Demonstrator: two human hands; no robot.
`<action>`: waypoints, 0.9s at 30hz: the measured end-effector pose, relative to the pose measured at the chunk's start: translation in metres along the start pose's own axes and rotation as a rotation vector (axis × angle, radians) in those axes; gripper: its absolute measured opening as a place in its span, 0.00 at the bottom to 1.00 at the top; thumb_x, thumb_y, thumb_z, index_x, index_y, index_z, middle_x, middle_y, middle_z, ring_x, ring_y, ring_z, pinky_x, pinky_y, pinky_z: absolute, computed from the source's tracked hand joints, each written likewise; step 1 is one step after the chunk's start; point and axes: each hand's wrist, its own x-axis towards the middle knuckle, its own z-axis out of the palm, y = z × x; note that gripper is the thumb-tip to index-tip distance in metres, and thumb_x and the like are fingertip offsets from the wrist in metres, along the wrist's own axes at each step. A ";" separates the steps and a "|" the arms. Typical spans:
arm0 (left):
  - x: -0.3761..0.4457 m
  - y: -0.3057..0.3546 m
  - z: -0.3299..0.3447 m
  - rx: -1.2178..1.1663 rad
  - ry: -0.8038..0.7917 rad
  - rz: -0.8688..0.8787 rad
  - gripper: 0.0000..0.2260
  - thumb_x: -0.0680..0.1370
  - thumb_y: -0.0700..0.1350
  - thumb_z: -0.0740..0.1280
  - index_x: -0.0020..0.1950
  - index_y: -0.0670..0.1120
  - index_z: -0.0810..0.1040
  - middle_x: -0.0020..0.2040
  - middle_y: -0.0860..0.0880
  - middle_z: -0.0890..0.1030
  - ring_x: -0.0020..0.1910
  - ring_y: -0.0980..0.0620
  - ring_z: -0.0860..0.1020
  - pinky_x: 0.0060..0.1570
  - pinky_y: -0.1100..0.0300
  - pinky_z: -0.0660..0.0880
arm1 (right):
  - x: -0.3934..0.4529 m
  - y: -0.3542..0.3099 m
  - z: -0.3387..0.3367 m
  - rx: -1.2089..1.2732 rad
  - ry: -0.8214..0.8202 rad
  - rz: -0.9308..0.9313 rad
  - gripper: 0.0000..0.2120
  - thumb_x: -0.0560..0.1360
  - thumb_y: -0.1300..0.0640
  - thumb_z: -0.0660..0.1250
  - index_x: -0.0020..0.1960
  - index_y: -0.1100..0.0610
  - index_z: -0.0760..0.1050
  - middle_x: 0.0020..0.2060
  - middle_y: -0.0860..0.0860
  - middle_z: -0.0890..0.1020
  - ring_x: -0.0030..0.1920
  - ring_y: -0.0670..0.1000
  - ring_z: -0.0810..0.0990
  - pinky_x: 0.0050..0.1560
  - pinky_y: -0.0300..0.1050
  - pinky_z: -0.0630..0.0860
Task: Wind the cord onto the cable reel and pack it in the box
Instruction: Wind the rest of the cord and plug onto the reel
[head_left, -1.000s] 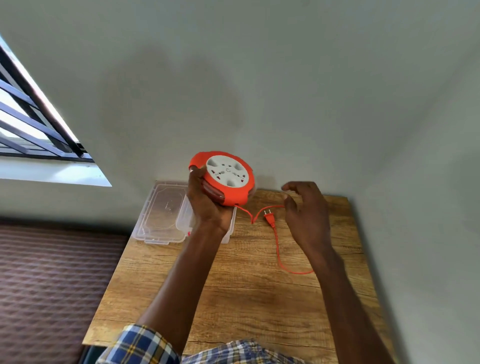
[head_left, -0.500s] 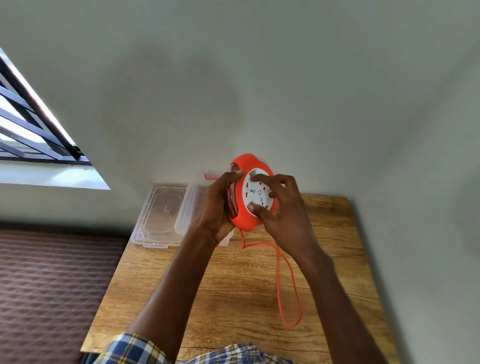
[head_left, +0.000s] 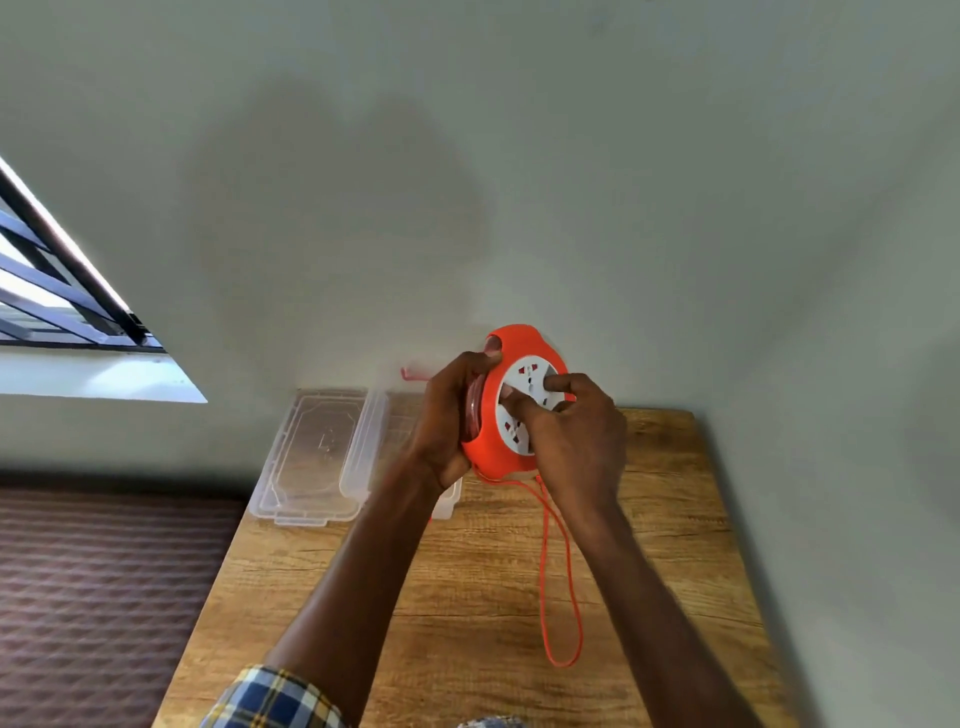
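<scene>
Gripping the orange cable reel (head_left: 491, 447) from its left edge, the left hand (head_left: 447, 415) curls round the rim and holds the reel upright above the far part of the wooden table (head_left: 467, 597). Head view, only view available: the right hand (head_left: 576, 441) has its fingers bent onto the white socket face (head_left: 524, 387), grasping or pressing it; judged to be the turning grip for winding. Unwound cord (head_left: 558, 587) leaves the reel's underside and hangs in a long loop that lies on the table toward the near edge; the plug is not visible. Clear plastic box (head_left: 363, 441) sits on the table just left of and partly behind the left hand, with its lid (head_left: 317, 447) lying open beside it at the table's left edge. Winding judged well along but unfinished; packing not begun. Risks: the slack loop could kink or snag as it is drawn in, since nothing guides it; right fingers may slip on the smooth socket face; the lid overhangs the edge and a nudge from the left forearm could tip it off.
</scene>
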 end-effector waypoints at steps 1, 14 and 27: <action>0.000 0.000 -0.001 0.003 -0.004 -0.011 0.17 0.77 0.53 0.66 0.55 0.46 0.90 0.55 0.40 0.88 0.50 0.42 0.88 0.47 0.50 0.85 | -0.002 0.001 0.002 0.015 -0.009 0.021 0.28 0.66 0.33 0.75 0.61 0.46 0.79 0.55 0.50 0.87 0.48 0.49 0.86 0.44 0.43 0.83; 0.000 -0.008 -0.009 0.060 -0.052 -0.101 0.31 0.74 0.66 0.74 0.68 0.46 0.84 0.67 0.36 0.82 0.63 0.36 0.82 0.64 0.40 0.79 | -0.002 0.014 -0.010 0.508 -0.249 0.257 0.20 0.69 0.49 0.81 0.60 0.50 0.83 0.43 0.54 0.88 0.28 0.42 0.80 0.26 0.34 0.72; 0.005 0.000 0.003 -0.087 -0.097 0.032 0.29 0.76 0.64 0.71 0.68 0.45 0.84 0.66 0.37 0.83 0.62 0.37 0.83 0.62 0.42 0.81 | 0.006 0.021 -0.020 0.022 -0.027 -0.191 0.11 0.77 0.41 0.71 0.56 0.43 0.80 0.44 0.41 0.84 0.42 0.40 0.82 0.39 0.43 0.78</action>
